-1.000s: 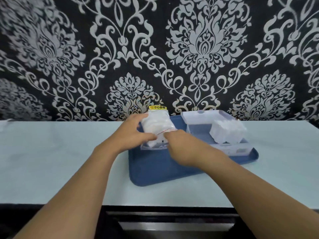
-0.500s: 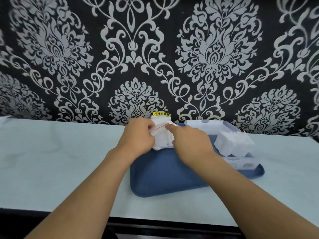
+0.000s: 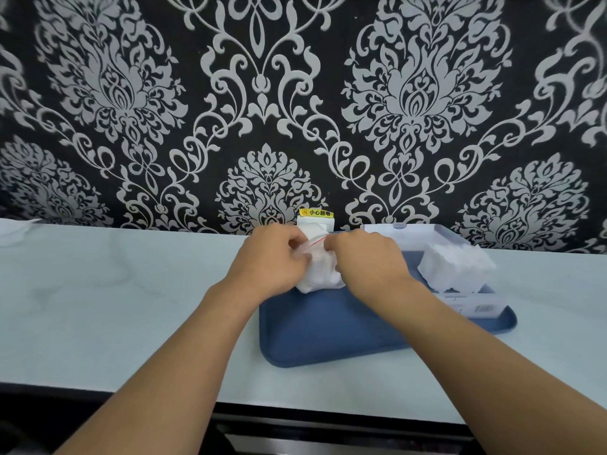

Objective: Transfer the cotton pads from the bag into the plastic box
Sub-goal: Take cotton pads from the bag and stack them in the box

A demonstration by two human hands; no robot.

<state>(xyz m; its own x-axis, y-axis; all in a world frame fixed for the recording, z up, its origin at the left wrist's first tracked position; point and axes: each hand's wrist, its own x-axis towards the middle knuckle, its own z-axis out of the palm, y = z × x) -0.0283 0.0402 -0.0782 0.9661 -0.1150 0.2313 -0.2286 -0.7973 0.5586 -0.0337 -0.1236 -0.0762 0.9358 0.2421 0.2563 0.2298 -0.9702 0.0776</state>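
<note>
A clear plastic bag (image 3: 317, 269) packed with white cotton pads stands over the far left part of a blue tray (image 3: 328, 333), its lower end at the tray floor and its mouth uppermost, so its long axis runs roughly upright. A thin red seal line crosses the mouth between the two hands. The left hand (image 3: 272, 262) has its fingers curled onto the left side of the bag's top edge, pinching the film; the right hand (image 3: 364, 257) pinches the right side of the same edge, knuckles toward the camera. Whether the seal is already parted is hard to tell, since the fingers cover most of it.

Just to the right on the tray sits the plastic box (image 3: 473, 305), clear, with its lid (image 3: 404, 229) tipped back behind it. A block of white cotton pads (image 3: 456, 266) stands in the box and rises above its rim.

The tray lies on a pale bench (image 3: 115, 307). Behind the bag, at the patterned wall, a white socket (image 3: 317, 222) carries a yellow warning label.
</note>
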